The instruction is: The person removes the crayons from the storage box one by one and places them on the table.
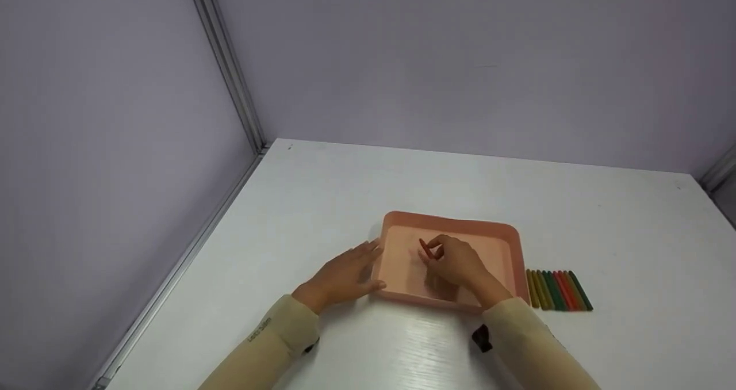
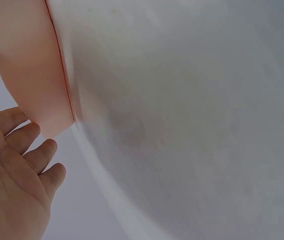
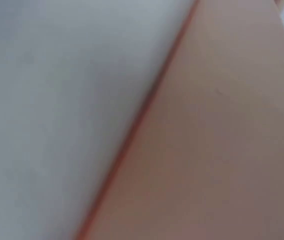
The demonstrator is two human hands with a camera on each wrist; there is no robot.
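Over the shallow pink plastic tray point(image 1: 513, 251), the right hand point(image 1: 454, 260) pinches a slim orange-red crayon point(image 1: 424, 246), while the left hand point(image 1: 344, 276) rests flat-fingered, grasping nothing, against the tray's left rim.

You hold one red stick point(image 1: 424, 247) over the middle of the pink tray point(image 1: 454, 222), tilted, its far end pointing up. The tray is shallow, with rounded corners, and lies flat. Just right of the tray, more coloured sticks point(image 1: 556, 290) lie side by side.
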